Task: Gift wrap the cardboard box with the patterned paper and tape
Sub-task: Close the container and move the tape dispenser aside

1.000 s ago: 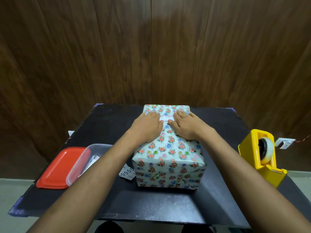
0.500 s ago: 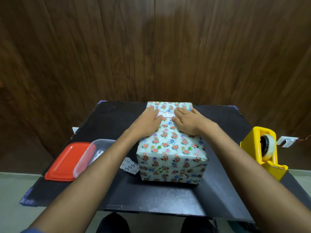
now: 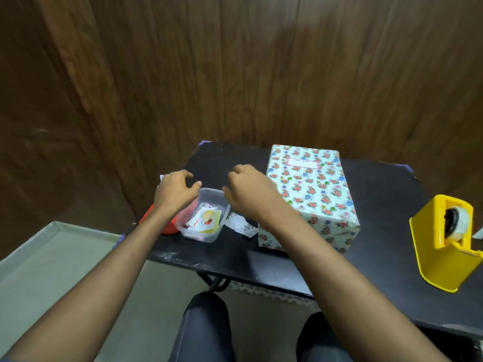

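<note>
The box (image 3: 311, 194) stands on the black table (image 3: 386, 199), fully covered in floral paper, with a white label stuck near its far top edge. Neither hand touches it. My left hand (image 3: 175, 193) hovers above the left side of a clear plastic tub (image 3: 202, 218), fingers loosely curled, holding nothing. My right hand (image 3: 247, 193) hovers between the tub and the box, fingers also loosely bent and empty. The yellow tape dispenser (image 3: 444, 241) with its clear tape roll sits at the table's right edge.
The tub holds several colourful stickers or cards. A red lid (image 3: 156, 220) lies partly under my left wrist. A printed paper slip (image 3: 241, 226) lies between tub and box. My knees show below the table's front edge. A wooden wall stands behind.
Both hands have lifted off the top of the wrapped box and moved left to above the plastic tub. The view has swung left, so the box now appears right of centre.
</note>
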